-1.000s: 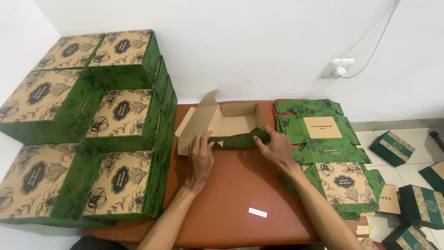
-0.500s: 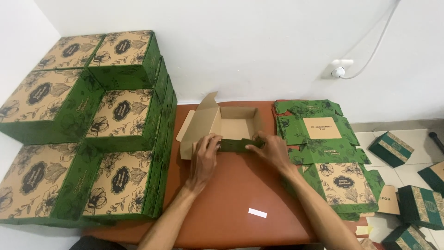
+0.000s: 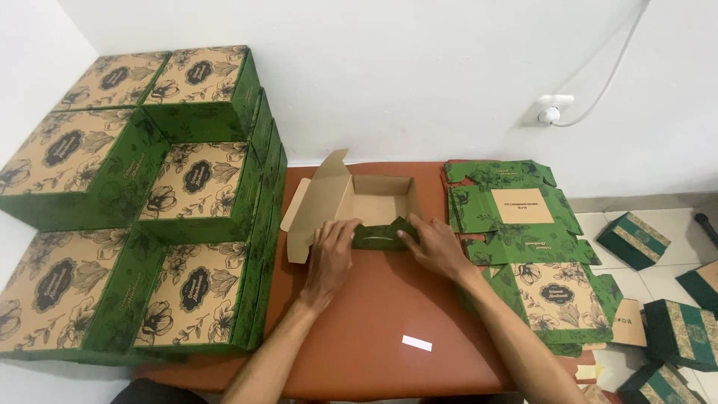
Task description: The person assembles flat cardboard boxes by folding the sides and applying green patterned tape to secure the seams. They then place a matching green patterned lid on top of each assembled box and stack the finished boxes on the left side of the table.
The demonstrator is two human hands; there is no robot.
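A half-folded cardboard box, brown inside and green outside, sits on the orange-brown table. Its lid flap stands up at the left. My left hand and my right hand both press on the green front wall of the box, fingers gripping its top edge from either side. The inside of the box holds nothing.
Finished green and tan floral boxes are stacked high along the left. A pile of flat unfolded box blanks lies at the table's right. More small boxes lie on the floor at right. A white slip lies on the table.
The box's right side wall and front wall have been folded in; both hands have drawn closer together onto the green front wall.
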